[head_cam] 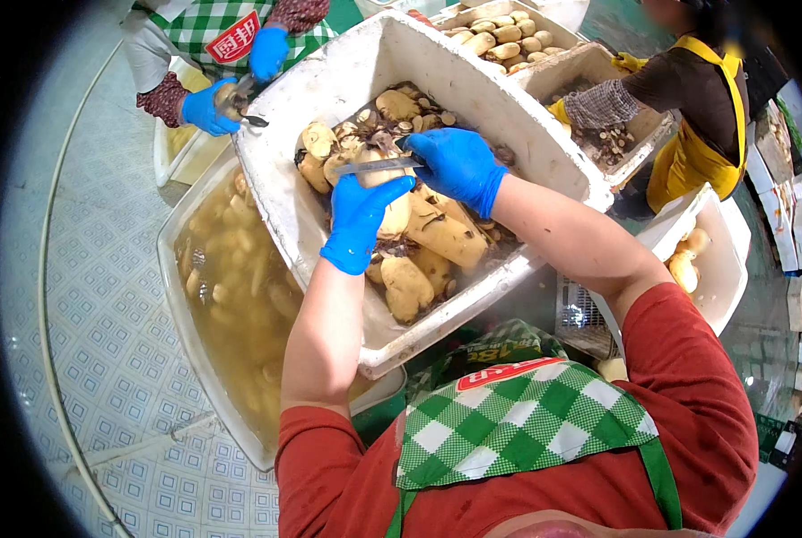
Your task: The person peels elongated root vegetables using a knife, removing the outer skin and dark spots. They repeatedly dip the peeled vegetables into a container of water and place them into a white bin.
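My left hand, in a blue glove, grips a pale lotus root segment above a white foam box. In my blue-gloved right hand is a knife, its blade lying across the upper end of that segment. Below both hands the box holds several lotus roots, cut slices and dark trimmings. A rounded lotus root piece lies near the box's close wall. My fingers hide part of the held root and the knife's handle.
Left of the box, a white tub holds lotus roots in cloudy water. A co-worker's blue-gloved hand holds a root piece at the box's far left corner. Another person in a yellow apron reaches into a foam box. A hose crosses the tiled floor.
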Tool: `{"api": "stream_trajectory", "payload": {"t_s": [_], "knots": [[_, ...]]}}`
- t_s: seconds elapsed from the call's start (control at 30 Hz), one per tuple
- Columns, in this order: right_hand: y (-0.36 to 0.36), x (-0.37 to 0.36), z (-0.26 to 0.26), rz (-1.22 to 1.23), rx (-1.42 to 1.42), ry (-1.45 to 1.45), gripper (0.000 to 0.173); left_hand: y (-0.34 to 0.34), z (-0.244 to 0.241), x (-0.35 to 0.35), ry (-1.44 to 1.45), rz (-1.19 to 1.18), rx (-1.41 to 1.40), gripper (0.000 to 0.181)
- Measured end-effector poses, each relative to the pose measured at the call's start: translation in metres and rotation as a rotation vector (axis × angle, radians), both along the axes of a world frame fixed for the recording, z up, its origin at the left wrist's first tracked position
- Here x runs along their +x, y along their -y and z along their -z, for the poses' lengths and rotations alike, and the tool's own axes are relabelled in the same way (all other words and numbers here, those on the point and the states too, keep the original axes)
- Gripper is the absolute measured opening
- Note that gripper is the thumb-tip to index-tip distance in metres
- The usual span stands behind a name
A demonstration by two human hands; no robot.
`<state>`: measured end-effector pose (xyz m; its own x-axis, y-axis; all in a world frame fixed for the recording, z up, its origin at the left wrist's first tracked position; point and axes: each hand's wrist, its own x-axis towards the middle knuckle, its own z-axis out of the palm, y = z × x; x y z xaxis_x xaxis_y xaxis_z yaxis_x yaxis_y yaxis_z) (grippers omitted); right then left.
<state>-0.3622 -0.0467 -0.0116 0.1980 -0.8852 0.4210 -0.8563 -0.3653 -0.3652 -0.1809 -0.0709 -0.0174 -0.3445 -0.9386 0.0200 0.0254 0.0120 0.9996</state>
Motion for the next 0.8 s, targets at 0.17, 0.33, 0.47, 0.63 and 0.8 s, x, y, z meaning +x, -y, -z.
{"api": "stream_trajectory", "payload": {"t_s": [0.17, 0.33, 0.47, 0.63, 0.8], "knots": [[0.006, -0.002, 0.003, 0.04, 0.032, -0.023, 0.017, 0.001, 0.013, -0.002, 0.051, 0.042, 0.05, 0.051], [0.004, -0.002, -0.001, 0.074, 0.09, -0.064, 0.017, -0.005, 0.007, -0.005, 0.056, 0.045, 0.067, 0.053], [0.006, -0.001, 0.0, 0.099, 0.129, -0.078, 0.02, -0.011, 0.003, -0.004, 0.099, 0.017, 0.017, 0.058], [0.019, -0.011, 0.022, 0.16, 0.379, -0.193, 0.024, -0.015, -0.004, -0.002, 0.242, 0.008, -0.205, 0.067], [0.04, -0.085, 0.042, 0.372, 0.623, 0.0, 0.026, -0.021, -0.025, -0.009, 0.198, -0.07, -0.243, 0.075]]}}
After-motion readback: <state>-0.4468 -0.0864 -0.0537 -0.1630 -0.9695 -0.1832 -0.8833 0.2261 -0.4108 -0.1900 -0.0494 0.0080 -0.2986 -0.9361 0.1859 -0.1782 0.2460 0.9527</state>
